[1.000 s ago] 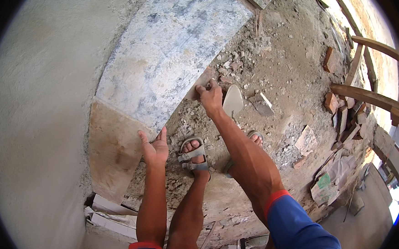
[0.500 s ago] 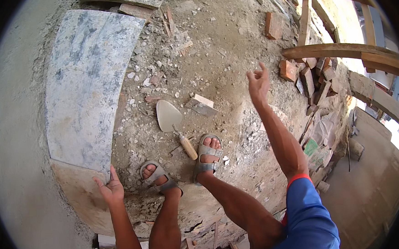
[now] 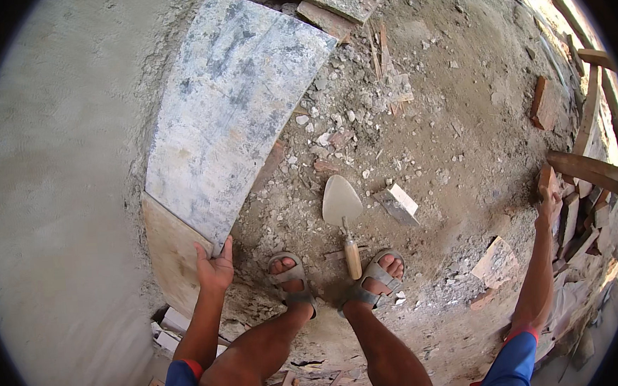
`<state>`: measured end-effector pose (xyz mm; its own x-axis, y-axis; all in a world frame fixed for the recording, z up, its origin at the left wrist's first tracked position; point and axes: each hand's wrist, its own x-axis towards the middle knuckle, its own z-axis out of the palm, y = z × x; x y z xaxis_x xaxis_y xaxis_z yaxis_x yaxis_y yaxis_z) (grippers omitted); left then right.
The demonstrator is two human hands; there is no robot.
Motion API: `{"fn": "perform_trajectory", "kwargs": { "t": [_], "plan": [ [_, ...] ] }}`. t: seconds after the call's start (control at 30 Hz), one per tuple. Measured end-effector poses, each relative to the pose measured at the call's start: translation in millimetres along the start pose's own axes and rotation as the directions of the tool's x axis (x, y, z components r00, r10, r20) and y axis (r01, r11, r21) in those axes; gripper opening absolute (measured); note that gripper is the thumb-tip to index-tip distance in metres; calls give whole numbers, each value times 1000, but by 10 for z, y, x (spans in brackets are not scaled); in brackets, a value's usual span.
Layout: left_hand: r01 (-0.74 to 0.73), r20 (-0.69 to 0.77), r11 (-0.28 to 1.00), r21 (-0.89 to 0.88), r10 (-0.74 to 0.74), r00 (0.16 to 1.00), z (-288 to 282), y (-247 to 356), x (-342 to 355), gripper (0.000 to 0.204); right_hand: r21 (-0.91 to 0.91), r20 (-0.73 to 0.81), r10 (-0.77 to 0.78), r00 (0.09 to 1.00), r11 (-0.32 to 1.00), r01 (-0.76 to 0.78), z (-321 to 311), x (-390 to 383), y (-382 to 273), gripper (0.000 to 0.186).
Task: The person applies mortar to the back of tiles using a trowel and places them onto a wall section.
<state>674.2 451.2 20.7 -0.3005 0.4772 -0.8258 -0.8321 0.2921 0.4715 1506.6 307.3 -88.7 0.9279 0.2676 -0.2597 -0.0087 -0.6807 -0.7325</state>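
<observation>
A long board (image 3: 237,109), stained white and blue-grey, lies along the wall on the left. My left hand (image 3: 215,271) grips its near corner, thumb and fingers apart around the edge; some fingertips are hidden. A browner board (image 3: 175,254) extends from beneath that end. At the far right, my right hand (image 3: 551,205) is closed around the near end of a red brick (image 3: 547,180) beside the brick pile; part of the grip is hidden. Between my arms, a trowel (image 3: 341,201) with a wooden handle rests on the ground, just ahead of my sandalled feet.
A brick piece (image 3: 399,203) lies right of the trowel, and a flat fragment (image 3: 495,261) farther right. Another brick (image 3: 543,104) is beyond the pile (image 3: 578,227). Wooden bars (image 3: 585,169) stand at the right rim. Rubble (image 3: 333,131) covers the middle ground. A plastered wall (image 3: 67,172) borders the left.
My right hand has reached outward to the right, from above bare ground to the brick at the pile. My left hand stays at the board's corner. The whole view has shifted and turned.
</observation>
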Motion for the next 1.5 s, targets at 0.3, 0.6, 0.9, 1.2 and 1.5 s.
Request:
{"fn": "perform_trajectory", "kwargs": {
  "t": [0.3, 0.6, 0.9, 1.2, 1.5],
  "plan": [
    [23, 33, 1000, -1, -23, 999, -20, 192, -64, 55, 188, 550, -700, 456, 636, 749, 1689, -3270, -1830, 68],
    [24, 57, 994, -109, -18, 998, -65, 499, -58, 52, 431, 465, -847, 257, 470, 770, 3195, -5229, -2181, 62],
    [95, 180, 986, -135, -70, 981, -216, 698, 85, 66, 436, 403, -845, 350, 514, 739, 3621, -5692, -2134, 67],
    [208, 31, 899, 386, -238, 971, -484, 667, -650, 78, -42, 724, -399, 563, 788, 614, 2051, -5341, -1525, 43],
    [93, 116, 569, 817, -321, 940, -304, 847, -1567, 55, -373, 752, -75, 655, 770, 517, 1629, -5600, -1128, 45]
  ]
}}
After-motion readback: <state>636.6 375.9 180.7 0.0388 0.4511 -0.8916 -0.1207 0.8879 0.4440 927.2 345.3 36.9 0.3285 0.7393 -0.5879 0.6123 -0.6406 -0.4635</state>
